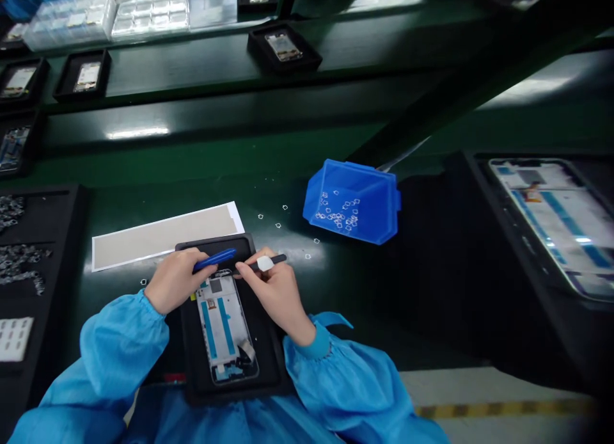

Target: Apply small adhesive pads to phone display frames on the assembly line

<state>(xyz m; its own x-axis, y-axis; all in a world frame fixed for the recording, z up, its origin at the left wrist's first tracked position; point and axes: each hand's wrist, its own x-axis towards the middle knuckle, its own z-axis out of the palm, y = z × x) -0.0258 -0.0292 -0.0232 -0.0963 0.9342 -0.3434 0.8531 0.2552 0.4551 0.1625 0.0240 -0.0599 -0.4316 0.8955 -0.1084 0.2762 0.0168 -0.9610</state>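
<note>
A phone frame (225, 329) with blue strips lies in a black tray (268, 367) before me. My left hand (175, 277) is closed around a slim blue plastic tool (215, 260) at the frame's upper left corner; the tool's exact kind does not show. Across the phone's top edge, my right hand (275, 290) pinches dark tweezers (279, 259) with a white patch on them. Their tips are close to the top of the phone, and I cannot tell whether they grip a part. A bit of yellow shows beside my left fingers.
Behind the tray lies a beige sheet with a white border (167, 236). A blue bin (378, 207) holds many tiny white rings, with several more loose on the green bench (268, 156). Black trays stand left and right (503, 239). A slanted dark post (432, 105) rises behind the bin.
</note>
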